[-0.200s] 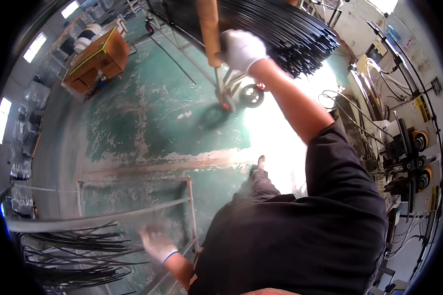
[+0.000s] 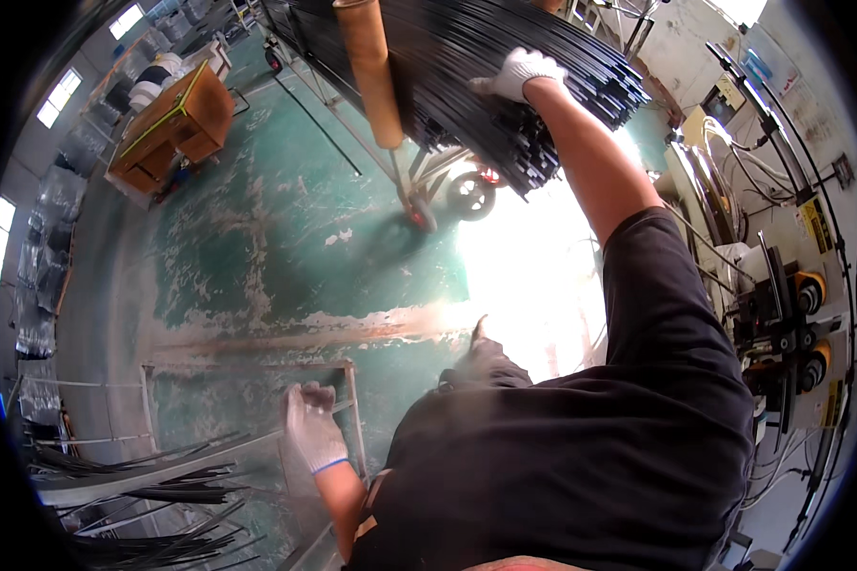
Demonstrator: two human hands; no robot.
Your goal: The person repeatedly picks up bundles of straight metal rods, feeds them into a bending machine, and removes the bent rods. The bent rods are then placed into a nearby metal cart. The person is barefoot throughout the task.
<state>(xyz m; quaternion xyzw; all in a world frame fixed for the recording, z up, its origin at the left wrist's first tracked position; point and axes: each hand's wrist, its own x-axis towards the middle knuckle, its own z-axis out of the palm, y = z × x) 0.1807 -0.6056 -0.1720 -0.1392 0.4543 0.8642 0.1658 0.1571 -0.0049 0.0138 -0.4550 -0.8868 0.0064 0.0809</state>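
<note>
My right hand [image 2: 524, 74], in a white glove, lies on top of a thick bundle of long black strips [image 2: 467, 57]. One finger or the thumb stretches out to the left; the others are partly hidden. Left of that hand a brown cylindrical tube [image 2: 369, 81] stands up beside the bundle, on the wheeled cart [image 2: 411, 181] that bears the strips. Low on the left, my gloved left hand [image 2: 314, 433] is raised beside a pale metal rack [image 2: 354, 419], fingers loosely bent and slightly apart. I see nothing held in it.
More black strips [image 2: 195, 485] hang over the rack's rail at lower left. A brown wooden desk [image 2: 176, 128] stands farther back on the left. Machinery with cables [image 2: 790, 314] lines the right side. Wrapped stacks [image 2: 43, 276] stand along the left wall. The green floor [image 2: 286, 257] is worn.
My right hand has moved right, from beside the brown tube onto the black strips. My left hand has risen slightly, its fingers now pointing up. The view has shifted a little.
</note>
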